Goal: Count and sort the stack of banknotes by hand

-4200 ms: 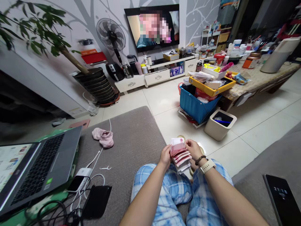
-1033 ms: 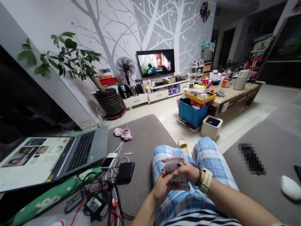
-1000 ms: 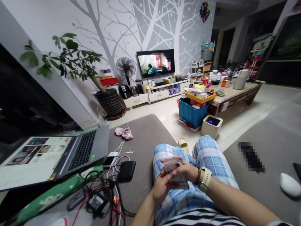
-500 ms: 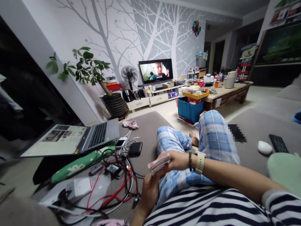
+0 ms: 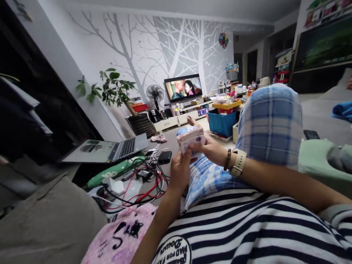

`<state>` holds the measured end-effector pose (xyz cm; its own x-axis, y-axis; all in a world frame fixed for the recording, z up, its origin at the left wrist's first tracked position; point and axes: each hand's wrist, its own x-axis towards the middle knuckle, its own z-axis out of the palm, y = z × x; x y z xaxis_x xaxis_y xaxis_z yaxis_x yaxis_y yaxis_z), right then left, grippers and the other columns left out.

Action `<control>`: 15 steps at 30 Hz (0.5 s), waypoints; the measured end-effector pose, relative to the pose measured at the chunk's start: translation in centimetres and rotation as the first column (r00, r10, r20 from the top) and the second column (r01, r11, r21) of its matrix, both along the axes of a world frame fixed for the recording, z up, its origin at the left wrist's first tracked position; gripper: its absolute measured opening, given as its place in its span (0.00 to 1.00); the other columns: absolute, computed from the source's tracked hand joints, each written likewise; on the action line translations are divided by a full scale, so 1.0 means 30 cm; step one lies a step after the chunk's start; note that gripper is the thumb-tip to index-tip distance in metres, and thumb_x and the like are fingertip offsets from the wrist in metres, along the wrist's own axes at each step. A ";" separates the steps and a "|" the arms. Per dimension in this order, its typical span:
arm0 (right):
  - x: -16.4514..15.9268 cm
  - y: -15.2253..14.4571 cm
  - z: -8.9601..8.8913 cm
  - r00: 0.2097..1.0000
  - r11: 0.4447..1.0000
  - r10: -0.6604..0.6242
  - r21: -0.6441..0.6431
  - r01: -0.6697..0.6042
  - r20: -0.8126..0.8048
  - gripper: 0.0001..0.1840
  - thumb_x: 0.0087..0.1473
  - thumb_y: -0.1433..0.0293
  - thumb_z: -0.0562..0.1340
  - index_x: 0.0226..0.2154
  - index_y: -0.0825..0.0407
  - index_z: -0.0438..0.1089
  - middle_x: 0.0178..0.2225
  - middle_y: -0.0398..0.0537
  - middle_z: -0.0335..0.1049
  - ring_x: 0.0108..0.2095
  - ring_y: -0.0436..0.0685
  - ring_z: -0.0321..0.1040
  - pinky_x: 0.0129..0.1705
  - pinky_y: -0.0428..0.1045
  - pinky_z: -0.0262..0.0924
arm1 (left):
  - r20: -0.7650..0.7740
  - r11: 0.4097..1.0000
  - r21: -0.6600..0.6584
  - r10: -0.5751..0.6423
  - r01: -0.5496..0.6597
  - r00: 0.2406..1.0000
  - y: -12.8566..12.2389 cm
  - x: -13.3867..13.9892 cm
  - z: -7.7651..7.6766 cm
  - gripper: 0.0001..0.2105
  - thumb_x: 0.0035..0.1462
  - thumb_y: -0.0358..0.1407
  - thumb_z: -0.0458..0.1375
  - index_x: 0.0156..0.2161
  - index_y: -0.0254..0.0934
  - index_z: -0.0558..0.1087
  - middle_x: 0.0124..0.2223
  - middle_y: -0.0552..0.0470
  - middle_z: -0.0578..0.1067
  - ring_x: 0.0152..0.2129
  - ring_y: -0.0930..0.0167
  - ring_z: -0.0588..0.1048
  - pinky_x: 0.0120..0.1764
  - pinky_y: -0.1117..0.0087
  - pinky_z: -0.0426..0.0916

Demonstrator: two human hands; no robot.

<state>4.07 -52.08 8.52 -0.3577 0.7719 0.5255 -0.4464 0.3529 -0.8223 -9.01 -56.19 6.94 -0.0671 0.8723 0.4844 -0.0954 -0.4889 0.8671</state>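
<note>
1. Left hand (image 5: 180, 169) and right hand (image 5: 215, 149) hold banknotes (image 5: 190, 138), fingers of both clamped on them.
2. Banknotes at the dial's centre; open laptop (image 5: 114, 153) at nine o'clock, television (image 5: 183, 88) at twelve.

Banknotes (image 5: 191, 138) | pale pink, printed | stacked in a wad | tilted | between both hands (image 5: 213, 150)

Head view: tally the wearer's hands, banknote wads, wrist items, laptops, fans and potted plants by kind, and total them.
Left hand and right hand: 2
Banknote wad: 1
Bracelet: 1
Watch: 1
Laptop: 1
Fan: 1
Potted plant: 1
Total: 8
</note>
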 end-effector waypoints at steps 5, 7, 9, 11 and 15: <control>0.029 0.056 0.000 0.997 0.998 -0.035 -0.046 0.032 -0.074 0.26 0.42 0.58 0.76 0.42 0.54 0.75 0.38 0.49 0.78 0.46 0.61 0.74 0.49 0.54 0.70 | 0.063 0.994 -0.064 0.088 -0.084 0.994 0.019 0.095 0.029 0.18 0.55 0.47 0.65 0.45 0.36 0.77 0.42 0.45 0.81 0.45 0.59 0.80 0.45 0.59 0.77; 0.030 0.058 0.003 0.996 0.997 -0.049 -0.061 0.045 -0.075 0.27 0.44 0.57 0.75 0.44 0.54 0.75 0.38 0.49 0.78 0.47 0.61 0.74 0.49 0.53 0.70 | 0.139 0.986 -0.134 0.116 -0.098 0.983 0.002 0.114 0.037 0.15 0.57 0.43 0.63 0.45 0.35 0.77 0.41 0.45 0.81 0.45 0.60 0.80 0.45 0.59 0.78; 0.021 0.035 -0.004 0.999 0.996 -0.032 -0.084 0.029 -0.035 0.27 0.45 0.56 0.74 0.44 0.54 0.74 0.39 0.49 0.78 0.46 0.60 0.74 0.49 0.53 0.69 | 0.269 0.965 -0.254 0.142 -0.072 0.953 -0.035 0.106 0.026 0.11 0.59 0.38 0.61 0.44 0.34 0.77 0.40 0.45 0.81 0.42 0.61 0.81 0.43 0.58 0.78; 0.005 -0.001 -0.022 0.998 0.993 0.023 -0.116 -0.017 0.053 0.26 0.44 0.56 0.74 0.42 0.55 0.75 0.37 0.48 0.78 0.42 0.59 0.75 0.48 0.54 0.69 | 0.381 0.938 -0.342 0.200 -0.064 0.903 -0.078 0.079 -0.009 0.08 0.59 0.35 0.60 0.42 0.33 0.77 0.40 0.45 0.81 0.39 0.63 0.81 0.41 0.58 0.79; -0.048 -0.037 -0.080 0.980 0.987 0.058 -0.158 -0.028 0.191 0.25 0.42 0.56 0.76 0.37 0.56 0.75 0.32 0.46 0.77 0.36 0.56 0.74 0.44 0.53 0.69 | 0.468 0.922 -0.387 0.190 0.007 0.863 -0.117 0.013 -0.101 0.10 0.60 0.33 0.59 0.46 0.32 0.77 0.40 0.46 0.82 0.36 0.65 0.81 0.39 0.61 0.80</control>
